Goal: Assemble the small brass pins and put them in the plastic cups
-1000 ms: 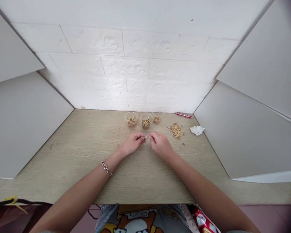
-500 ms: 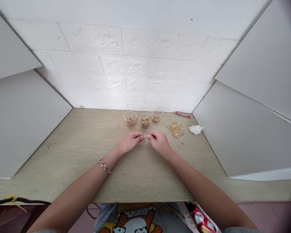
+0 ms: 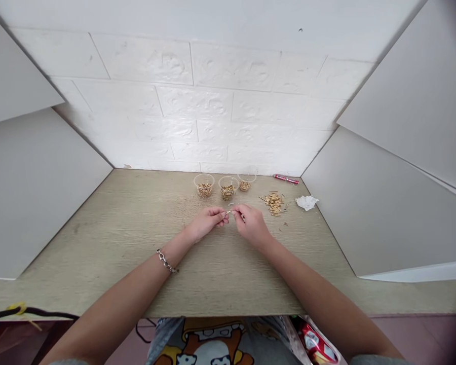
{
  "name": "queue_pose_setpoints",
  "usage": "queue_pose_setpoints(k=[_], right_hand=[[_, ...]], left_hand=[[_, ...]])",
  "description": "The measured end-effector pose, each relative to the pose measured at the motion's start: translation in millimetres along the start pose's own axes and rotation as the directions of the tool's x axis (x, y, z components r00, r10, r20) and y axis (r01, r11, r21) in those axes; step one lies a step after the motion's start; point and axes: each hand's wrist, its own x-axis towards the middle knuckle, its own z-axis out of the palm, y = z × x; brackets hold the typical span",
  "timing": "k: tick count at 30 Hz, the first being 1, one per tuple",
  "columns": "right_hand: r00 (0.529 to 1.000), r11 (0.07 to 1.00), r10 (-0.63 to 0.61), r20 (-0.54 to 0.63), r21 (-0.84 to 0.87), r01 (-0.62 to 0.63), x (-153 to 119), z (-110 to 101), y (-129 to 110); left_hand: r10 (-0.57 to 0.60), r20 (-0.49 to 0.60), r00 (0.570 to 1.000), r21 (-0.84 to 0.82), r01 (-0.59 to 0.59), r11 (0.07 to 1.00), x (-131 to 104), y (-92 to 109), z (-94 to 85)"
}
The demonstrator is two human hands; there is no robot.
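My left hand (image 3: pixel 210 223) pinches a small gold-coloured metal pin (image 3: pixel 228 212) between thumb and fingers. From the other side my right hand (image 3: pixel 250 223) is closed in a pinch at the pin's right end; whether a second tiny part sits in its fingers I cannot make out. Just behind my hands stand a clear cup (image 3: pixel 204 188) of small copper-coloured pieces and a clear cup (image 3: pixel 228 190) of gold-coloured pieces. A third clear cup (image 3: pixel 244 185) with small pieces lies tipped beside them. To the right is a pile of gold pins (image 3: pixel 275 203).
A crumpled white tissue (image 3: pixel 306 203) and a red tube-shaped packet (image 3: pixel 286 179) lie at the right. Tiny bits are scattered on the wooden table (image 3: pixel 99 238) left of the cups. White wall (image 3: pixel 213 101) and grey panels (image 3: pixel 410 203) close in the back and sides.
Both hands stay in nearly the same place, still facing each other around the pin. My right fingers have shifted slightly, and a little more of the pin shows.
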Motion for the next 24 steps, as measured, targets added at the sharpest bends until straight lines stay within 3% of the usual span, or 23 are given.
queue_pose_setpoints(k=[10,24], right_hand=[[0.995,1.0,0.007,0.098,-0.019,-0.005,2.6,-2.5,2.9],[0.986,0.999,-0.025,0.163,-0.037,0.032,4.1,-2.6,7.8]], left_hand=[[0.1,-0.017,0.995,0.307,-0.09,0.947,1.2,2.1,-1.6],[0.113,0.012,0.994,0.484,-0.104,0.869,-0.3,2.6,-4.0]])
